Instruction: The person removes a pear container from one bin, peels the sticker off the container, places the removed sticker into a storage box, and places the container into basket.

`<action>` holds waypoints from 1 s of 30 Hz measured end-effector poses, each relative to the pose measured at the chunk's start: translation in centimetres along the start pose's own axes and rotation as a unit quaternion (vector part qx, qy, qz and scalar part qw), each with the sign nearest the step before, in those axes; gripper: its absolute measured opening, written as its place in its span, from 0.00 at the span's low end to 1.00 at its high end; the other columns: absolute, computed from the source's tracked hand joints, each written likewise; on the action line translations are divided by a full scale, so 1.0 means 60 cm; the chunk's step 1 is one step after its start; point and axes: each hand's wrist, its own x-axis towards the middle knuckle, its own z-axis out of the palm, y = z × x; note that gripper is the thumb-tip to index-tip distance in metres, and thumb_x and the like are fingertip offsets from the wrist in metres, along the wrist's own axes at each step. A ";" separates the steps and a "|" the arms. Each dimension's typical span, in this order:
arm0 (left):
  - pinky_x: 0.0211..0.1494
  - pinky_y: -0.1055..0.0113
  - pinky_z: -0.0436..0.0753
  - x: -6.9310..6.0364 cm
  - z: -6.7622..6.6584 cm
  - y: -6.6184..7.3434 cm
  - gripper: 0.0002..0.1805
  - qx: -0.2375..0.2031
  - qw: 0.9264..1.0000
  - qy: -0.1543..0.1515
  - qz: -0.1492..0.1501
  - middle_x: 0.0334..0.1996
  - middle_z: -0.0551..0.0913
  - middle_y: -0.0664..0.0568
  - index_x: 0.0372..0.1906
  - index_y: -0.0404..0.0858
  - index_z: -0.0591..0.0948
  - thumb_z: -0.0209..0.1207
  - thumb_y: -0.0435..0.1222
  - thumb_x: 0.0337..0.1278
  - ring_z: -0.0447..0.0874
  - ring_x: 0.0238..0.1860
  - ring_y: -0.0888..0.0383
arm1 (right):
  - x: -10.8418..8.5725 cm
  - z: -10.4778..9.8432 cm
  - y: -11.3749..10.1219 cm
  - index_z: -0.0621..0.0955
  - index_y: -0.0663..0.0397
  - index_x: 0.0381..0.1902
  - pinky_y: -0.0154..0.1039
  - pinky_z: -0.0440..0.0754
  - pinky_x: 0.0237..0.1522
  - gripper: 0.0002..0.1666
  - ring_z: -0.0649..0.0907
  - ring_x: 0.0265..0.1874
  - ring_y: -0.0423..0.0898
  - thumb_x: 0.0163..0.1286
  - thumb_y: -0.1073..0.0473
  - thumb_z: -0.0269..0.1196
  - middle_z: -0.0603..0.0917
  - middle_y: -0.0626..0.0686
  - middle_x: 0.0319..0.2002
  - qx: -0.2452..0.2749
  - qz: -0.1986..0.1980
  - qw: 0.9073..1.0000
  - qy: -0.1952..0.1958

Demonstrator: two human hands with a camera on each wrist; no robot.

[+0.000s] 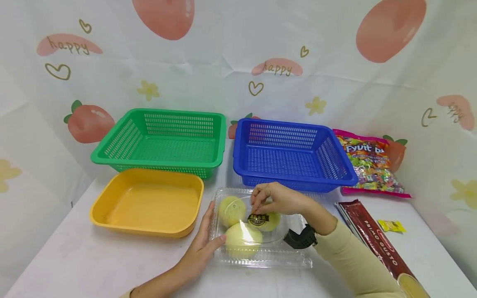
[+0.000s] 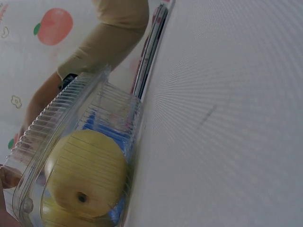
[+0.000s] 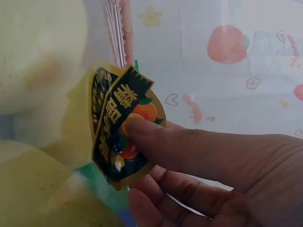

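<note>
A clear plastic container (image 1: 261, 257) (image 2: 56, 116) holds several pale yellow round fruits (image 1: 244, 240) (image 2: 87, 165). My left hand (image 1: 201, 244) grips its left side, thumb on the lid edge; some fingertips show at the lower left of the left wrist view. Over the lid, my right hand (image 1: 277, 198) (image 3: 213, 163) pinches a black and gold label (image 1: 258, 219) (image 3: 118, 106) between thumb and fingers. Orange fruit pictures show on the label in the right wrist view. Whether the label's far edge still touches the lid I cannot tell.
A green basket (image 1: 160, 164) and a blue basket (image 1: 294, 181) stand behind, with a yellow tray (image 1: 149, 229) at left. To the right lie a candy bag (image 1: 372, 165), a long dark red packet (image 1: 384, 244) and a small yellow packet (image 1: 391, 226).
</note>
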 end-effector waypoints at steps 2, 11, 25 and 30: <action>0.72 0.53 0.36 0.000 0.000 0.000 0.42 0.000 1.000 0.000 0.001 0.75 0.32 0.54 0.74 0.50 0.36 0.48 0.35 0.66 0.29 0.75 0.49 | -0.002 0.001 0.001 0.86 0.56 0.31 0.32 0.80 0.44 0.04 0.79 0.38 0.37 0.60 0.64 0.64 0.84 0.50 0.36 0.001 -0.008 1.000 0.003; 0.72 0.44 0.33 0.001 0.001 0.001 0.42 -0.013 1.000 -0.005 0.016 0.75 0.31 0.51 0.74 0.47 0.36 0.48 0.34 0.65 0.27 0.74 0.45 | -0.008 0.003 0.007 0.84 0.60 0.32 0.35 0.81 0.44 0.07 0.79 0.34 0.34 0.64 0.63 0.61 0.85 0.53 0.31 0.051 -0.001 0.999 0.002; 0.74 0.67 0.36 0.003 0.001 -0.002 0.42 -0.002 1.000 -0.001 0.031 0.75 0.32 0.49 0.74 0.45 0.36 0.48 0.33 0.66 0.27 0.75 0.45 | -0.008 0.010 0.022 0.81 0.69 0.32 0.33 0.76 0.44 0.08 0.77 0.34 0.36 0.64 0.66 0.59 0.81 0.47 0.29 0.163 0.006 0.987 0.010; 0.61 0.94 0.41 0.003 0.002 -0.004 0.41 -0.002 0.999 0.001 0.043 0.75 0.32 0.47 0.74 0.43 0.36 0.48 0.33 0.65 0.28 0.74 0.44 | -0.010 0.010 0.023 0.80 0.72 0.31 0.34 0.74 0.44 0.10 0.76 0.34 0.37 0.63 0.66 0.60 0.79 0.42 0.29 0.185 0.004 0.983 0.014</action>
